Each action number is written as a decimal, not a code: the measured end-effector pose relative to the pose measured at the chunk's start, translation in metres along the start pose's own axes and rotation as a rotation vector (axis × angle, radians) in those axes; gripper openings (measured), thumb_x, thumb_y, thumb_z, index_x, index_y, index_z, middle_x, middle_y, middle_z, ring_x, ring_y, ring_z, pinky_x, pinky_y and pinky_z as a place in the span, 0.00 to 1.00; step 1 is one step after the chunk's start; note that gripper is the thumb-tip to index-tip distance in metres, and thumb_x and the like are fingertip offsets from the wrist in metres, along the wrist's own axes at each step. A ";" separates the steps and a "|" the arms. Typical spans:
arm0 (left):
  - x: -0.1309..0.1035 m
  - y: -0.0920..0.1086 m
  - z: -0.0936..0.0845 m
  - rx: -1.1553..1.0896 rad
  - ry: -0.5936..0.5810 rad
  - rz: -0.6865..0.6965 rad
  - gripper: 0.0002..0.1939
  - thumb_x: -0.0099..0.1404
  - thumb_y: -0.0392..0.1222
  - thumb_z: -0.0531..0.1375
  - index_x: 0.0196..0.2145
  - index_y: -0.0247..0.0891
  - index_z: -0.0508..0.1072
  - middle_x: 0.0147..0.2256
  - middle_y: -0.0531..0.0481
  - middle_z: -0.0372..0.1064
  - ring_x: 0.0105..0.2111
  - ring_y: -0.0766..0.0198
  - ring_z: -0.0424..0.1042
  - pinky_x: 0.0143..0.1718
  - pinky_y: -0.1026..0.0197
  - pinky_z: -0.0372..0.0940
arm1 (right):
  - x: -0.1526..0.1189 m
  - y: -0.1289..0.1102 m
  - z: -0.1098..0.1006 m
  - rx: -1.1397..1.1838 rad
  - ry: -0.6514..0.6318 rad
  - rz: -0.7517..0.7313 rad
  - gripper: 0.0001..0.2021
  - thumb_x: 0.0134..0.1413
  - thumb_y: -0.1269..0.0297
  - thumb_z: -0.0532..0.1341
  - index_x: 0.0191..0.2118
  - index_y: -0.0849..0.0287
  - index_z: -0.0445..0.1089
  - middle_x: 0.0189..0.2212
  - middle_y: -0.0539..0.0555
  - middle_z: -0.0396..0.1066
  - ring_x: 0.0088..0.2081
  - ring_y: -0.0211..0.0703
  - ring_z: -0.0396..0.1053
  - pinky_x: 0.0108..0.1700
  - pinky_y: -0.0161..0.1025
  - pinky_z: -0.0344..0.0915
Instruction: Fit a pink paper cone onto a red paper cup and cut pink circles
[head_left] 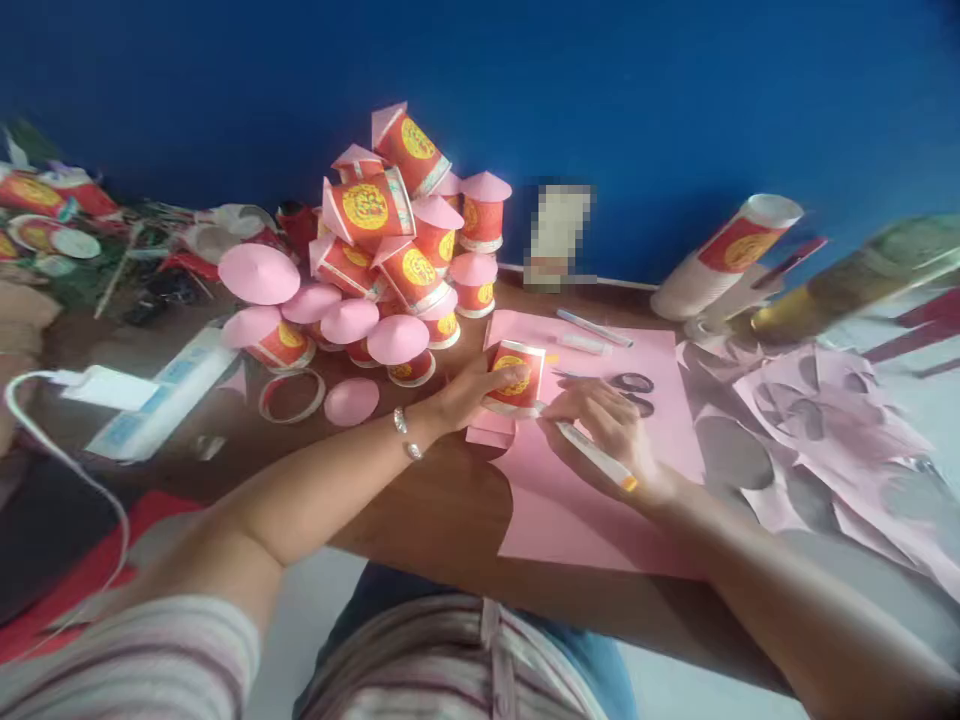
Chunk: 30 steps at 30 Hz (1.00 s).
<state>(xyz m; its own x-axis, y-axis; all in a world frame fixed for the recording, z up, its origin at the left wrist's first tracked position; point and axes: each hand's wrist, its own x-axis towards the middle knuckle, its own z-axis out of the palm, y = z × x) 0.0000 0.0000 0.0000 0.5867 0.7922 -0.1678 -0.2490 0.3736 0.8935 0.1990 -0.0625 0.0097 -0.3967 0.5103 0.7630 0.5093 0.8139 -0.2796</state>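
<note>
Over the pink paper sheet [592,530], my left hand [469,393] is wrapped round a red paper cup [529,370] with a yellow emblem, its white rim facing down. My right hand [600,415] grips a white marker [592,452] with an orange end; its tip is by the cup's lower rim. A pair of scissors [636,392] with dark handles lies on the sheet, partly behind my right hand. Farther back on the paper rests another marker [594,327]. A small folded strip of pink paper [491,432] lies below the cup.
Red cups with pink cone tops [431,250] are piled at the back left. A tape roll [292,397], a pink disc [352,402] and a power strip [161,395] lie nearer. Stacked cups [727,260] lean at right, beside cut pink scraps [810,410].
</note>
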 end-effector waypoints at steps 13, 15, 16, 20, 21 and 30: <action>-0.001 -0.001 -0.002 0.023 0.008 0.009 0.26 0.61 0.50 0.71 0.52 0.36 0.72 0.47 0.43 0.75 0.48 0.52 0.76 0.48 0.49 0.76 | 0.005 -0.002 0.000 -0.014 0.018 -0.012 0.10 0.59 0.78 0.63 0.37 0.53 0.68 0.26 0.47 0.74 0.28 0.41 0.74 0.39 0.44 0.76; 0.000 -0.001 -0.002 0.023 0.007 0.015 0.26 0.60 0.50 0.71 0.52 0.36 0.72 0.47 0.43 0.75 0.48 0.52 0.76 0.49 0.48 0.76 | 0.005 -0.002 0.000 -0.009 0.020 -0.009 0.10 0.59 0.78 0.63 0.37 0.53 0.68 0.26 0.47 0.74 0.28 0.41 0.74 0.39 0.44 0.76; 0.000 -0.001 -0.002 0.024 0.007 0.012 0.26 0.60 0.50 0.71 0.52 0.36 0.72 0.47 0.43 0.75 0.48 0.52 0.76 0.49 0.47 0.76 | 0.004 -0.002 0.000 -0.007 0.020 -0.008 0.10 0.58 0.78 0.63 0.37 0.53 0.68 0.26 0.47 0.74 0.28 0.41 0.74 0.39 0.44 0.77; 0.000 -0.002 -0.002 0.009 -0.006 0.024 0.25 0.60 0.49 0.71 0.51 0.36 0.73 0.46 0.44 0.75 0.47 0.53 0.76 0.48 0.47 0.76 | 0.003 -0.001 0.000 -0.006 0.014 -0.003 0.10 0.58 0.78 0.64 0.37 0.54 0.68 0.26 0.48 0.75 0.29 0.43 0.76 0.40 0.46 0.78; 0.001 -0.002 -0.003 0.000 -0.016 0.028 0.25 0.60 0.49 0.71 0.50 0.36 0.73 0.45 0.44 0.74 0.46 0.53 0.76 0.47 0.47 0.76 | 0.003 -0.001 0.000 -0.005 0.011 -0.001 0.10 0.58 0.77 0.64 0.37 0.54 0.68 0.27 0.49 0.75 0.30 0.43 0.76 0.41 0.46 0.78; 0.005 -0.009 -0.008 -0.030 -0.030 0.056 0.24 0.60 0.49 0.71 0.50 0.36 0.73 0.42 0.46 0.74 0.41 0.57 0.75 0.45 0.52 0.74 | 0.004 -0.002 0.000 -0.006 0.016 -0.010 0.10 0.58 0.78 0.64 0.37 0.53 0.68 0.26 0.48 0.74 0.28 0.43 0.75 0.40 0.46 0.78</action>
<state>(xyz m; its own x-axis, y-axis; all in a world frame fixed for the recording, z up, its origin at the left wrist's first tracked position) -0.0006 0.0044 -0.0126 0.5936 0.7979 -0.1048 -0.3049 0.3435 0.8883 0.1967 -0.0619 0.0132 -0.3893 0.4973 0.7753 0.5101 0.8173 -0.2681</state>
